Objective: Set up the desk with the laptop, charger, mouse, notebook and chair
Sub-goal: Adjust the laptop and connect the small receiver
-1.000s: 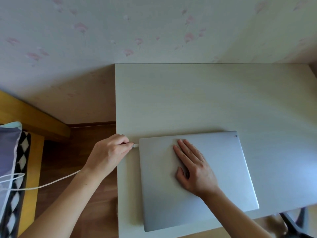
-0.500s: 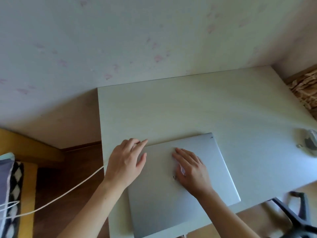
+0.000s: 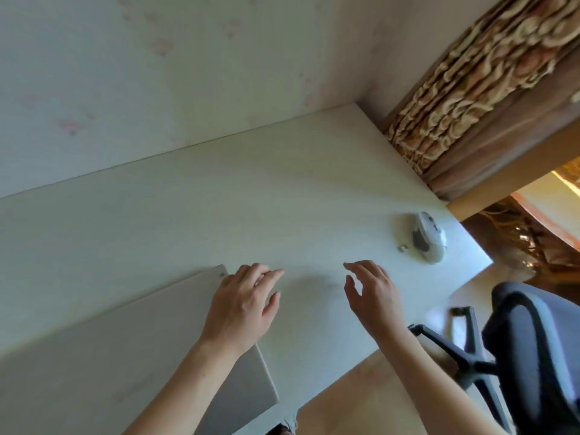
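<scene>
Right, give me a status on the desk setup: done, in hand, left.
Done: the closed laptop lies on the desk. Whether its charger is plugged in cannot be seen here.

In hand: nothing. The left hand hovers by the laptop's corner and the right hand is open above the desk, nearer the mouse by the far right edge.

Left: the mouse, the notebook, not in view, and the chair standing off the desk's corner.

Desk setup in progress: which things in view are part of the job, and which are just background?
Part of the job:
closed silver laptop
white and grey computer mouse
black office chair
pale white desk

Just background:
patterned brown and cream curtain
small grey piece beside the mouse
</scene>
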